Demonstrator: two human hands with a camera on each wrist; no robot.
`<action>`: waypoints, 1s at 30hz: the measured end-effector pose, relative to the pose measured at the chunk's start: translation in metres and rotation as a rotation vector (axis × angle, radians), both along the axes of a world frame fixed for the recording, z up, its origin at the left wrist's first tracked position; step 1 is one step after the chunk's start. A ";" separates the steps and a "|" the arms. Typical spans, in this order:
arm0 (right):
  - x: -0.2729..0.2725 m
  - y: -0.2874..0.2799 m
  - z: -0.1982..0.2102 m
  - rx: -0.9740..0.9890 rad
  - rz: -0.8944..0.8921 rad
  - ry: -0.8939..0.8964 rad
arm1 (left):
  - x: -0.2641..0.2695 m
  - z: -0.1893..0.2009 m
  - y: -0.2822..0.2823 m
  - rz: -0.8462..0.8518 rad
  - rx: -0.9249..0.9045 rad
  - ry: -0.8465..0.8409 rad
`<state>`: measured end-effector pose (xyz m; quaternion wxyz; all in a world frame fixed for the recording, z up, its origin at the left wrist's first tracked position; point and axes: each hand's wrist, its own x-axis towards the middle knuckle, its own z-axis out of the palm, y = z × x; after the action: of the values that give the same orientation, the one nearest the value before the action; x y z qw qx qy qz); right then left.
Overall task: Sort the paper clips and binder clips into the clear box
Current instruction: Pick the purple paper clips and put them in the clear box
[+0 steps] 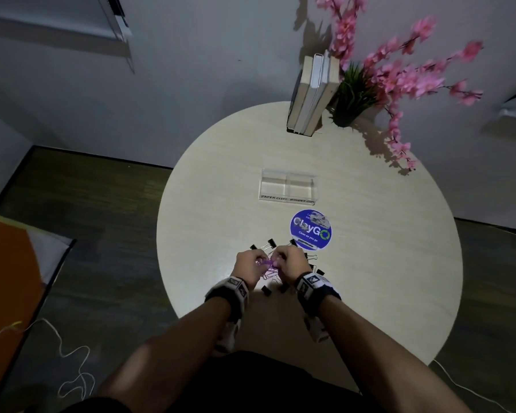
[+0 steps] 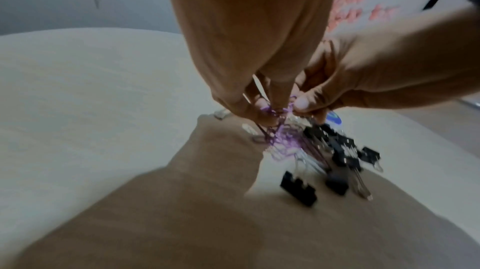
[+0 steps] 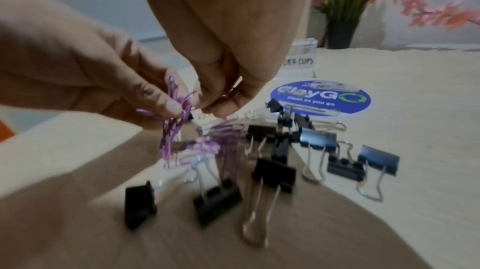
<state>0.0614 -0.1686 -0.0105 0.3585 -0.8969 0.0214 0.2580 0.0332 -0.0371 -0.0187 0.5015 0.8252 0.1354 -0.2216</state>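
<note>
Head view puts your two hands together over the near part of the round table (image 1: pixel 221 180), right above a heap of clips. Your left hand (image 1: pixel 248 265) pinches a tangled bunch of purple paper clips (image 1: pixel 268 267), and your right hand (image 1: pixel 289 260) pinches at the same bunch from the other side, fingertips nearly meeting. Black binder clips (image 1: pixel 270 242) lie scattered around and under your hands, some at the far side of your knuckles, some near your wrists. The clear box (image 1: pixel 287 186) sits farther out on the table, well apart from the heap, with a round blue ClayGo sticker (image 1: pixel 310 230) between the two. At the table's far edge stand a few books (image 1: pixel 312 93) and a potted plant with pink blossoms (image 1: pixel 399 81).

From the head view your hands cover most of the heap. The right wrist view opens it up: purple strands hang from your left thumb and fingers (image 3: pixel 166 105), more purple clips lie below on the table, and the binder clips (image 3: pixel 272 170) spread to the right with their wire handles showing. It also catches the box's label end reading "DER CLIPS". The left wrist view is blurred but shows your right thumb (image 2: pixel 302 104) pressed to the bunch.
</note>
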 end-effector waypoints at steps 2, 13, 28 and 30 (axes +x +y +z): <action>0.009 0.000 0.007 0.050 -0.053 -0.009 | 0.011 0.008 0.005 0.000 -0.079 0.016; 0.159 0.025 0.044 0.141 -0.298 -0.194 | 0.172 0.061 -0.001 0.222 -0.051 -0.117; 0.175 0.019 0.025 -0.098 -0.097 -0.039 | 0.194 0.041 -0.006 -0.065 0.158 -0.049; 0.167 0.016 0.032 -0.052 -0.090 -0.088 | 0.184 0.045 -0.003 -0.053 0.135 -0.087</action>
<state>0.2282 -0.1525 0.0218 0.3467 -0.9146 0.0526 0.2013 0.2175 -0.0404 0.0265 0.4443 0.8693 0.1062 -0.1889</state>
